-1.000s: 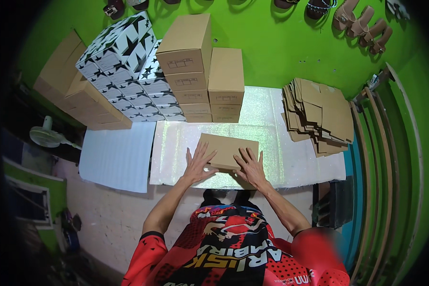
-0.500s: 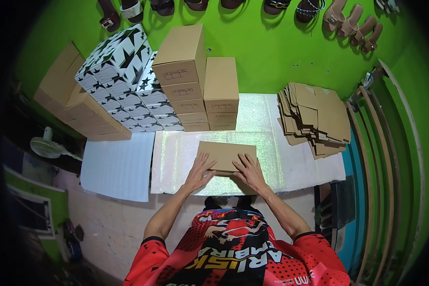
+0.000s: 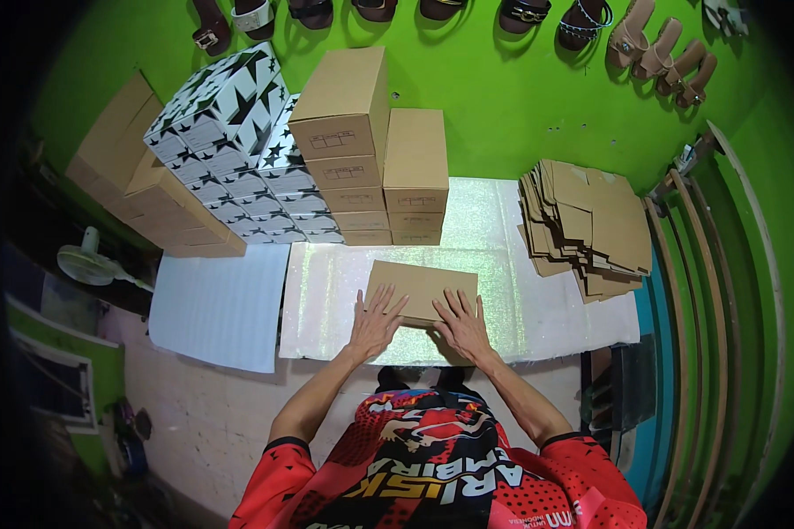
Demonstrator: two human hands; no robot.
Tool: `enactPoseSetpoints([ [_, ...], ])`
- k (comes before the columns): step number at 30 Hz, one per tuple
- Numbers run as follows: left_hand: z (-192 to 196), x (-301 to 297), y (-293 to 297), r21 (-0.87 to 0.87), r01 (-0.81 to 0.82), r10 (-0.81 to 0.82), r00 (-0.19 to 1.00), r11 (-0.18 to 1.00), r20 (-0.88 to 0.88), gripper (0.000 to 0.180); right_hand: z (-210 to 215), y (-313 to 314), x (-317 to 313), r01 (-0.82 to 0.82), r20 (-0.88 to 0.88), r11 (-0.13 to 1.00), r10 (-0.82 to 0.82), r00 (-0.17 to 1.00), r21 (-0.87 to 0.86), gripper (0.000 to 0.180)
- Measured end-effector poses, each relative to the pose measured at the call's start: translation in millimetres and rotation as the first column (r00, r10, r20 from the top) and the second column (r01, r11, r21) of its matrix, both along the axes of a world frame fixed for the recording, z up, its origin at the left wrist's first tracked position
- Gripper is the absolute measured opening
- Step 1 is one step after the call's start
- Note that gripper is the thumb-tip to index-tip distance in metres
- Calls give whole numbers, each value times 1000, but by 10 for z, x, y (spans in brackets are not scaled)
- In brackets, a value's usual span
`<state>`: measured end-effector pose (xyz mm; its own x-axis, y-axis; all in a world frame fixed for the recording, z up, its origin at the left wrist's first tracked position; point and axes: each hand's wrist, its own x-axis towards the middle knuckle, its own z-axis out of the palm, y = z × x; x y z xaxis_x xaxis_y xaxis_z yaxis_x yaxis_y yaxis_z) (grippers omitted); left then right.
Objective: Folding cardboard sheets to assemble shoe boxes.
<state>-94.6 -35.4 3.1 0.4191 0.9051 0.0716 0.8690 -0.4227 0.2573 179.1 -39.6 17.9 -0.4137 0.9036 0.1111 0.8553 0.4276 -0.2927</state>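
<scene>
A plain brown cardboard box (image 3: 425, 284) lies near the front edge of the table, its lid face up and closed or nearly so. My left hand (image 3: 378, 324) rests on the box's left front part, fingers spread over the top. On the right front part lies my right hand (image 3: 461, 326), its fingers also stretched out and apart. Both palms sit at the box's near edge, where the front side is mostly hidden from me.
Brown boxes (image 3: 342, 132) and star-patterned white boxes (image 3: 229, 115) stand stacked at the back left. Flattened cardboard (image 3: 622, 212) is piled at the right. Sandals (image 3: 525, 16) hang on the green wall. A white fan (image 3: 88, 256) stands left of the white foam sheet (image 3: 219, 304).
Both hands have slid slightly farther onto the top of the box, with the fingers flatter. The whole view has shifted a little.
</scene>
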Motion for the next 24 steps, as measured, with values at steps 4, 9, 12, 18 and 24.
enactPoseSetpoints([
  [4, -18, 10, 8, -3, -33, 33, 999, 999, 26, 58, -10, 10, 4, -3, 0, 1000, 3, 1000, 9, 55],
  [9, -112, -24, -5, 4, -31, 30, 991, 1000, 129, 57, -80, -12, 9, -7, 19, 999, 6, 1000, 47, 53],
  [12, -154, -18, -13, -25, -38, 42, 979, 999, 198, 57, -156, -20, 6, 11, 12, 997, -12, 1000, 74, 53],
  [18, -40, 82, -24, 29, -17, 18, 1000, 999, -21, 61, -152, -58, -37, 51, -21, 995, -49, 999, 88, 62],
  [24, -115, 271, -20, 2, 12, -12, 998, 1000, 58, 66, -135, 60, -371, -23, -17, 994, 25, 1000, 104, 64],
])
